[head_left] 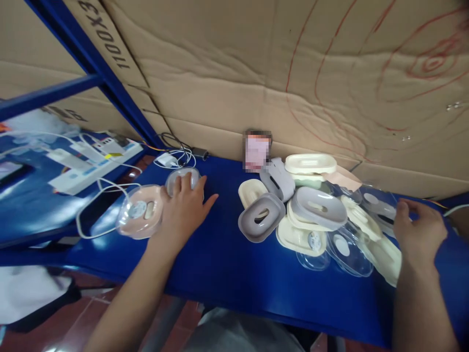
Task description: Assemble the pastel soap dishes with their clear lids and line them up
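Resting on the blue table (227,264), the left hand (185,210) lies flat across a clear-lidded case (182,180), steadying it; the right hand (419,232), fingers curled, touches the pile of cases (318,215) right of it.

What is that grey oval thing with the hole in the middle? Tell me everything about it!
The grey oval piece looks like smooth matte plastic, shaped like a thick ring with rounded edges and a long slot in its middle. Through the slot something cream shows. It lies tilted on the blue table, at the left edge of a heap of similar parts. Its upper side leans against a cream oval piece and a second grey piece lies just to its right. Neither hand touches it.
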Tool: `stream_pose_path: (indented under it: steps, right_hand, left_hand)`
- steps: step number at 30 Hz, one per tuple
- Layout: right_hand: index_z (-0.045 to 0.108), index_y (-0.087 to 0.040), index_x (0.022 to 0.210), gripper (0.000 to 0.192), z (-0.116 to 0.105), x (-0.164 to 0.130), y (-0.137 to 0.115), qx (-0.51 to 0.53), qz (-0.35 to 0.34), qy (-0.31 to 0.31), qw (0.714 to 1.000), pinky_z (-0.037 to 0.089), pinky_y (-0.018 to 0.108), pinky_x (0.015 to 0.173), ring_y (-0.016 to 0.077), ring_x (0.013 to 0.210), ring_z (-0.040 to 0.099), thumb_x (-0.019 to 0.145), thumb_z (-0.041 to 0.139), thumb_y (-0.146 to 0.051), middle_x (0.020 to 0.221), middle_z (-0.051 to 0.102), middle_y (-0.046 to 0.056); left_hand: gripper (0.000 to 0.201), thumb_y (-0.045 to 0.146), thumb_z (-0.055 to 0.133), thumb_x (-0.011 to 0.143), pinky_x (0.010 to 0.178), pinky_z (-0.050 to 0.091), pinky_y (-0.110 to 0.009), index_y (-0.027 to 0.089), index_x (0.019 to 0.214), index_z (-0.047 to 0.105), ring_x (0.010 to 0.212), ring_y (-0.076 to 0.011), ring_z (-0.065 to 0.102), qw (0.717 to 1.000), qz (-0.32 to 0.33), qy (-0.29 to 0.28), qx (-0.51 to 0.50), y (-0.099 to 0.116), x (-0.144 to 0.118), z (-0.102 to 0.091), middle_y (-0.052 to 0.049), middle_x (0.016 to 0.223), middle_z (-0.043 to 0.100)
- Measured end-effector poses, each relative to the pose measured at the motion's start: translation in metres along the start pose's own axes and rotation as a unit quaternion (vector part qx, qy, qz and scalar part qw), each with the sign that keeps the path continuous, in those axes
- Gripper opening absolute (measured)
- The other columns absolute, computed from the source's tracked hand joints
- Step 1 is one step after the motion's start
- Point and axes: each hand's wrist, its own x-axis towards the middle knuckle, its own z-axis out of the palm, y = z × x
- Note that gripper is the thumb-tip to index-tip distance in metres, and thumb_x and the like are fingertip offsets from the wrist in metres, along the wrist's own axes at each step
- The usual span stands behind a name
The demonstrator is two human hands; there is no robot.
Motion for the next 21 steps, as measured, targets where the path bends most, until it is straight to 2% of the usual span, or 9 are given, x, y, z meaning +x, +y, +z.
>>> stream_pose_path:
  steps: [2,3,5,7,8,10,13,16,21]
  right_hand:
    - [0.075,-0.018,0.086,0.022,-0.022,-0.010,-0.048,0.028,-0.073,0.046,0.996,0.048,0.045,0.073,0.0321,0.081,0.071,0.091,0.068,-0.038,0.081,0.074,0.015]
    - [0.076,-0.017,0.097,0.017,-0.036,-0.018,-0.077,0.071,-0.119,0.032,0.990,0.051,0.045,0.080,0.0321,0.091,0.074,0.094,0.067,-0.031,0.091,0.078,0.015]
    - [0.075,-0.019,0.112,0.018,-0.066,-0.044,-0.139,0.175,-0.207,-0.030,0.962,0.051,0.046,0.096,0.0302,0.105,0.074,0.097,0.065,-0.020,0.107,0.080,0.012]
    - [0.073,-0.023,0.116,0.022,-0.094,-0.076,-0.196,0.245,-0.317,-0.153,0.903,0.048,0.046,0.105,0.0243,0.108,0.074,0.099,0.064,-0.012,0.112,0.080,0.007]
    - [0.072,-0.021,0.118,0.023,-0.105,-0.094,-0.220,0.272,-0.356,-0.186,0.874,0.046,0.047,0.109,0.0231,0.110,0.074,0.100,0.063,-0.011,0.114,0.080,0.007]
    - [0.070,-0.020,0.129,0.026,-0.121,-0.125,-0.254,0.283,-0.375,-0.250,0.847,0.045,0.046,0.113,0.0229,0.118,0.072,0.105,0.060,-0.017,0.127,0.078,0.009]
    - [0.058,-0.019,0.151,0.044,-0.125,-0.157,-0.279,0.243,-0.343,-0.334,0.843,0.045,0.055,0.118,0.0303,0.138,0.062,0.109,0.057,-0.031,0.156,0.062,0.015]
    - [0.048,-0.018,0.159,0.055,-0.114,-0.167,-0.292,0.220,-0.288,-0.352,0.863,0.045,0.062,0.120,0.0369,0.151,0.051,0.108,0.059,-0.036,0.167,0.048,0.020]
    - [0.043,-0.016,0.163,0.056,-0.110,-0.163,-0.309,0.257,-0.241,-0.346,0.869,0.041,0.058,0.127,0.0319,0.162,0.038,0.107,0.047,-0.015,0.172,0.041,0.020]
  left_hand:
    - [0.050,0.042,0.056,0.105,0.103,0.046,-0.080,0.014,0.147,0.060,0.147,-0.0552,0.045,0.998,0.012,-0.044,0.042,-0.009,-0.012,0.000,-0.032,0.159,0.049]
    - [0.049,0.039,0.056,0.105,0.102,0.048,-0.078,0.014,0.147,0.060,0.147,-0.0539,0.046,0.997,0.030,-0.055,0.054,-0.009,-0.019,-0.002,-0.031,0.158,0.050]
    - [0.047,0.035,0.059,0.103,0.105,0.050,-0.072,0.018,0.147,0.059,0.141,-0.0495,0.053,0.994,0.066,-0.056,0.062,-0.006,-0.038,-0.006,-0.027,0.151,0.056]
    - [0.047,0.033,0.062,0.102,0.107,0.051,-0.066,0.022,0.147,0.059,0.130,-0.0437,0.061,0.994,0.089,-0.045,0.042,0.000,-0.057,-0.010,-0.021,0.139,0.063]
    - [0.048,0.034,0.065,0.101,0.107,0.052,-0.063,0.023,0.147,0.058,0.126,-0.0415,0.064,0.995,0.095,-0.033,0.021,0.001,-0.067,-0.010,-0.019,0.136,0.064]
    - [0.052,0.039,0.069,0.099,0.105,0.054,-0.060,0.024,0.147,0.058,0.125,-0.0403,0.064,0.995,0.097,-0.002,-0.034,0.001,-0.086,-0.008,-0.019,0.140,0.059]
    - [0.052,0.042,0.065,0.101,0.109,0.053,-0.061,0.024,0.149,0.056,0.137,-0.0429,0.057,0.988,0.101,0.031,-0.113,-0.009,-0.112,-0.001,-0.021,0.153,0.048]
    - [0.051,0.035,0.060,0.104,0.113,0.051,-0.065,0.026,0.153,0.054,0.143,-0.0434,0.053,0.978,0.129,0.032,-0.160,-0.022,-0.133,-0.001,-0.020,0.153,0.050]
    - [0.052,0.029,0.065,0.101,0.114,0.055,-0.059,0.036,0.152,0.057,0.145,-0.0391,0.057,0.955,0.183,-0.014,-0.234,-0.029,-0.164,-0.013,-0.012,0.157,0.052]
